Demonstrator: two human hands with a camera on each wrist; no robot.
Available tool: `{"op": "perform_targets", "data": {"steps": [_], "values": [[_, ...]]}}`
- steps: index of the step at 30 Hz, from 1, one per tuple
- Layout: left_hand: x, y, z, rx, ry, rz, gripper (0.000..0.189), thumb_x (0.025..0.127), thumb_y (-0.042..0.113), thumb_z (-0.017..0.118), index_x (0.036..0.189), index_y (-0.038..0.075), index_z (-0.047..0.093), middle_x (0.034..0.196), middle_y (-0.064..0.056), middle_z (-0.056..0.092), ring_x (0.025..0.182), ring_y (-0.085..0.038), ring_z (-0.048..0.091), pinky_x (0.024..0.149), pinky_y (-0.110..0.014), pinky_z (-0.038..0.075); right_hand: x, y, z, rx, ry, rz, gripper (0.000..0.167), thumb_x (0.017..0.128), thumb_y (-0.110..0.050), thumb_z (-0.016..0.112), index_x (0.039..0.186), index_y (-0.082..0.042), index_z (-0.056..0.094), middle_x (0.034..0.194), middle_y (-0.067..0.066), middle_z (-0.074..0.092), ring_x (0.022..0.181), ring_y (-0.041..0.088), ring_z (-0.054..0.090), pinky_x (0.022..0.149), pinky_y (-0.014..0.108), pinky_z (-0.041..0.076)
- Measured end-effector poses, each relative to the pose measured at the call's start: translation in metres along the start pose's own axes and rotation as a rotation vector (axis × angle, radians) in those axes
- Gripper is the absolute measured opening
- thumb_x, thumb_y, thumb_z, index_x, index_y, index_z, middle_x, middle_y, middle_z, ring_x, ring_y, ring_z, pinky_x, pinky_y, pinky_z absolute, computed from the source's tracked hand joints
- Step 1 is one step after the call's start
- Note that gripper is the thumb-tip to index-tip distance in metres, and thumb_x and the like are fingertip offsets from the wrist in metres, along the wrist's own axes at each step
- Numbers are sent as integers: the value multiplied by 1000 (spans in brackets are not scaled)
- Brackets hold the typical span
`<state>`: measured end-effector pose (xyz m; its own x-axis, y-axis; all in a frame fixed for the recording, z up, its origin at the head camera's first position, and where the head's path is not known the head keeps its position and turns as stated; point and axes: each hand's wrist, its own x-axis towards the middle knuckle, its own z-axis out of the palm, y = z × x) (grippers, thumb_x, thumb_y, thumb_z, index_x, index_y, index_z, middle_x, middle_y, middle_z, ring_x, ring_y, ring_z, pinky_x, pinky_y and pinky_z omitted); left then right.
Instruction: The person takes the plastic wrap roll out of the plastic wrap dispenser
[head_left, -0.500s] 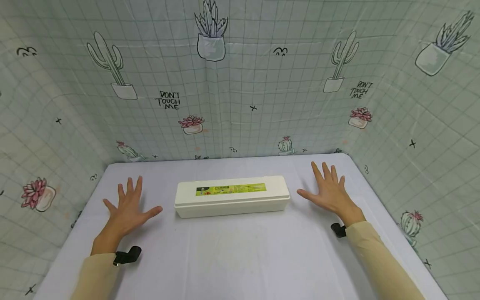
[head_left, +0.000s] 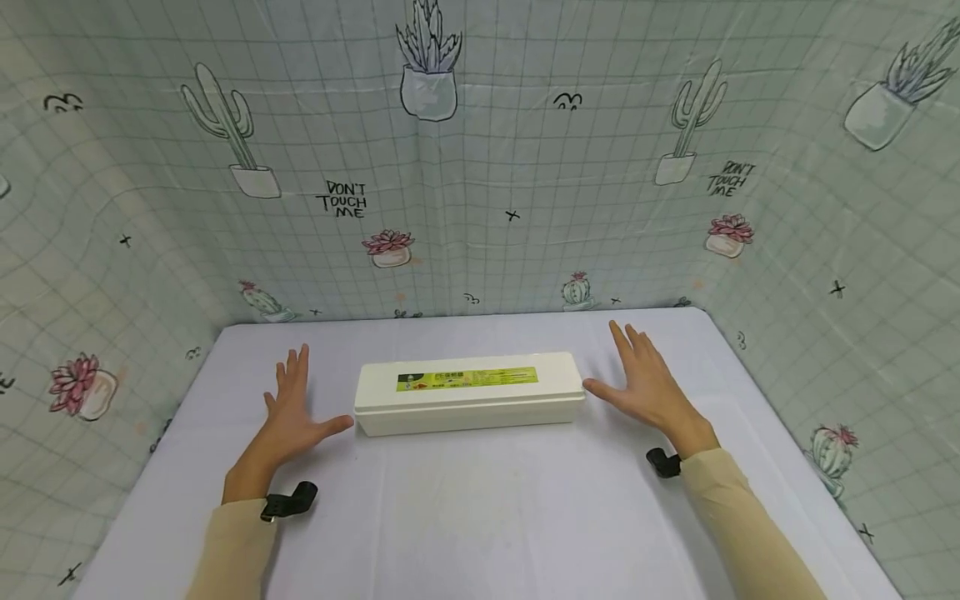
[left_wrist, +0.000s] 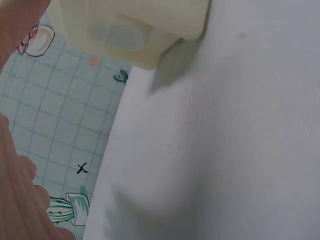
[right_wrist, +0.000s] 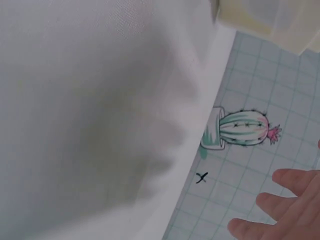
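Note:
A long white cling film box [head_left: 468, 415] lies crosswise on the white table, its lid down and a yellow-green label [head_left: 468, 379] along the top. Just off its left end is my left hand [head_left: 288, 423], fingers spread and thumb pointing at the box. My right hand [head_left: 651, 387] hovers by the right end with straight fingers, the thumb tip very close to the box; whether it touches is unclear. Each wrist view catches one end of the box at its top, with fingers of the left hand [left_wrist: 22, 195] and of the right hand [right_wrist: 287, 210] at the border.
White cloth covers the table [head_left: 465, 517]. Behind it and along both sides hangs a gridded curtain [head_left: 465, 167] printed with cacti and succulents. A black strap mount sits at the left wrist [head_left: 288, 502] and another at the right wrist [head_left: 663, 462].
Both hands have moved inward towards the ends of the box, the left one farther. The fingers are less widely fanned than before. The box stays in place on the table.

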<state>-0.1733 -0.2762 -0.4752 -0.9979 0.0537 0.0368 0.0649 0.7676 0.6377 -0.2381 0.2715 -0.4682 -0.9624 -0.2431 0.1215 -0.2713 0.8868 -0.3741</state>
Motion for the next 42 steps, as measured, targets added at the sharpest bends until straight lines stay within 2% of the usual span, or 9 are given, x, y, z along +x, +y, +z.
{"op": "perform_targets", "data": {"steps": [5,11,17,26,30,33,36,38,42], "values": [[3,3,10,-115,0,7,141,76,45,89,165,20,-16,172,-20,-15,156,-48,-17,115,-78,-5,0,-8,5,41,-10,-13,109,91,-67,65,168,-16,6,169,27,16,154,52,16,119,71,20],[7,3,23,-177,-5,-21,143,74,44,92,165,25,-18,172,-19,-11,157,-49,-4,117,-77,9,0,-17,8,85,-25,-13,110,90,-67,65,168,-23,1,171,22,12,156,46,15,118,71,23],[8,4,36,-304,34,25,143,74,42,93,165,22,-16,173,-22,2,158,-47,3,121,-71,12,0,-30,15,166,-28,1,110,90,-67,66,168,-27,0,172,20,10,158,44,13,118,71,23],[9,3,56,-574,48,79,130,80,9,87,167,25,-10,171,-24,9,157,-49,12,122,-66,17,0,-45,27,268,-33,2,110,89,-63,70,168,-28,1,174,13,8,160,39,8,118,72,22],[9,2,60,-649,31,85,130,80,3,86,167,22,-10,170,-26,13,156,-49,15,122,-52,22,-1,-51,32,273,-38,4,113,85,-65,73,168,-28,5,173,14,9,159,40,10,117,72,25],[9,1,61,-707,22,90,131,81,2,86,166,19,-11,169,-27,13,156,-48,14,118,-30,33,0,-56,33,257,-38,4,114,82,-68,75,167,-30,10,173,14,11,158,41,13,115,73,28],[11,1,61,-770,9,112,131,82,4,86,165,15,-13,169,-29,13,156,-48,14,108,-11,37,1,-61,34,230,-31,-15,115,80,-69,76,167,-28,14,172,16,14,157,42,17,113,73,31],[11,2,61,-796,-4,122,131,82,6,87,165,14,-15,168,-30,12,155,-48,15,103,-7,39,2,-64,34,214,-26,-31,116,78,-69,78,167,-27,17,171,18,17,156,43,20,113,72,33],[12,3,60,-801,-26,129,132,82,5,87,165,14,-15,168,-31,12,155,-49,17,101,-7,42,3,-69,34,194,0,-72,115,77,-64,81,166,-22,23,169,20,22,154,45,23,113,71,33]]}}
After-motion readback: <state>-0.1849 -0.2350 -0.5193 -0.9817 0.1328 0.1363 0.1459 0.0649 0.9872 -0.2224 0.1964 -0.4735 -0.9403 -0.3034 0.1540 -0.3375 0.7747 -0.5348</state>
